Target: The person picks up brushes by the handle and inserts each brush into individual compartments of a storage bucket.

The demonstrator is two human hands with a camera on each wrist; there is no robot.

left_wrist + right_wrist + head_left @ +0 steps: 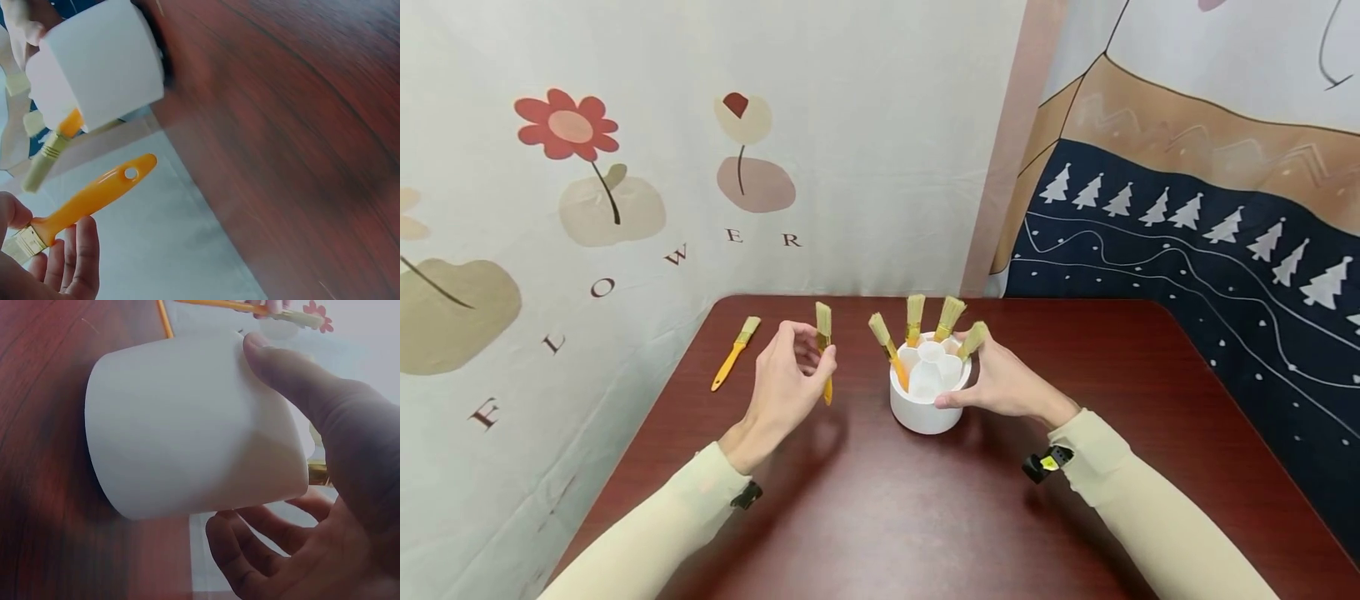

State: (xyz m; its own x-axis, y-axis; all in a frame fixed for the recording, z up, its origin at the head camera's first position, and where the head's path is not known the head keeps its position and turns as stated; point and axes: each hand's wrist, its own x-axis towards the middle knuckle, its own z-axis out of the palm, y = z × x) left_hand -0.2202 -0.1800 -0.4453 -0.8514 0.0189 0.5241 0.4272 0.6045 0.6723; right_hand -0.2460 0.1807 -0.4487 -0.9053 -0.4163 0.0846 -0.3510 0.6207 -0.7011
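My left hand (782,367) pinches a flat paintbrush (94,194) by its metal band, between thumb and fingers. The brush stands upright above the table, bristles up and orange handle down, left of a white round brush holder (927,417). My right hand (1003,379) grips that holder from the right, thumb on the near rim and fingers round the far side. Several like paintbrushes (914,310) stand bristles up in the holder's petal-shaped slots. In the right wrist view the holder's white wall (181,431) hides most of its top.
Another orange-handled paintbrush (735,354) lies on the dark red-brown table (880,517), left of my left hand. Behind the table hangs a pale cloth (865,125) with printed flowers. A dark blue patterned cloth (1150,250) hangs at the right.
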